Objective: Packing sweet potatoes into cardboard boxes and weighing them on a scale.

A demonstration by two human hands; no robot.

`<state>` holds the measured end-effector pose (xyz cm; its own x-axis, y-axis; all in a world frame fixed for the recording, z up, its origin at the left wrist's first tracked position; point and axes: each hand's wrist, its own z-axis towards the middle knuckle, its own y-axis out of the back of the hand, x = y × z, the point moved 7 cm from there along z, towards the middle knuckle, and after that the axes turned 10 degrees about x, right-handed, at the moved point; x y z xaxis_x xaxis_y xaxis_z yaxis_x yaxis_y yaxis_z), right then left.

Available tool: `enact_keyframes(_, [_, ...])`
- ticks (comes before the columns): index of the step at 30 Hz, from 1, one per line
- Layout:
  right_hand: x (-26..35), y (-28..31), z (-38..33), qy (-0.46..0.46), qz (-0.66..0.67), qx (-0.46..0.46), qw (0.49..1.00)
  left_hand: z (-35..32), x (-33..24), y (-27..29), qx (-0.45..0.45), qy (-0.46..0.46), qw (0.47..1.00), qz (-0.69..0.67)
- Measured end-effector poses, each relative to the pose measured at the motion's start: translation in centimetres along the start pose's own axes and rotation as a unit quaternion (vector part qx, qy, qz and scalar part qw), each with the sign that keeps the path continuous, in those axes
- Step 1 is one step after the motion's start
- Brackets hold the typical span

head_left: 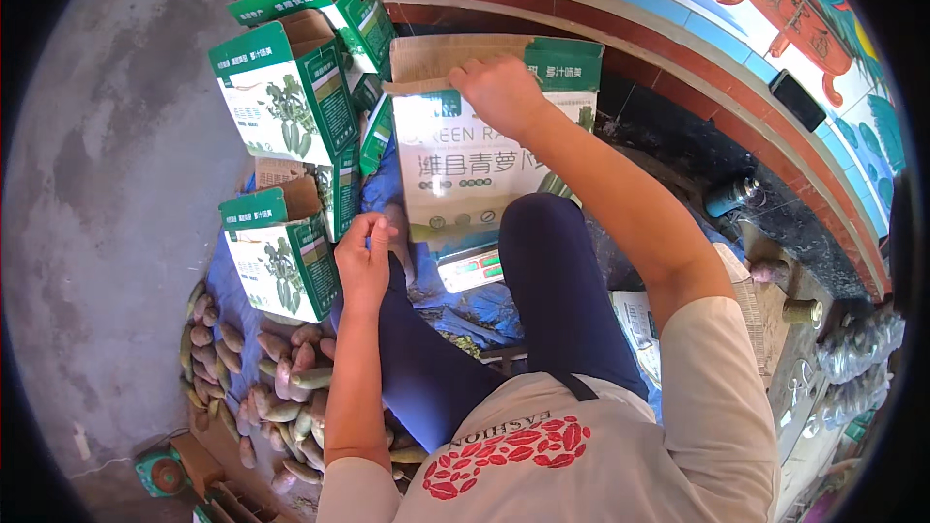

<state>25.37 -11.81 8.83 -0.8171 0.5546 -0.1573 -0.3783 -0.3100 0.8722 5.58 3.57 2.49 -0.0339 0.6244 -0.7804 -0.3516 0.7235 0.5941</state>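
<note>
A large white and green cardboard box point(465, 160) stands tilted in front of me, its printed side facing me and its brown top flap raised. My right hand point(499, 92) reaches over to its top edge, with the fingers bent onto the cardboard at the flap. My left hand point(365, 257) is beside the lower left edge of this box, above my left knee. Its fingers are curled in, and whatever they may hold is hidden. Under the box, a scale point(472, 269) with a lit red and green display shows between my legs.
Several green and white boxes point(283, 266) with open tops are stacked at the left. Below them lies a heap of long green and reddish root vegetables point(291, 397) on blue sheeting. A dark flask point(731, 197), twine point(802, 312) and clear plastic bags point(860, 353) sit at the right.
</note>
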Motion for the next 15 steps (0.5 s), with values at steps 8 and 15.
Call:
enact_keyframes(8, [3.6,0.2,-0.5,0.052,-0.010,-0.034,0.998,0.3,-0.2,-0.4,0.012,0.034,0.999,0.009])
enact_keyframes(15, [9.9,0.5,-4.4,0.091,0.071,0.004,0.993,-0.1,1.6,-0.8,-0.009,0.041,0.999,0.024])
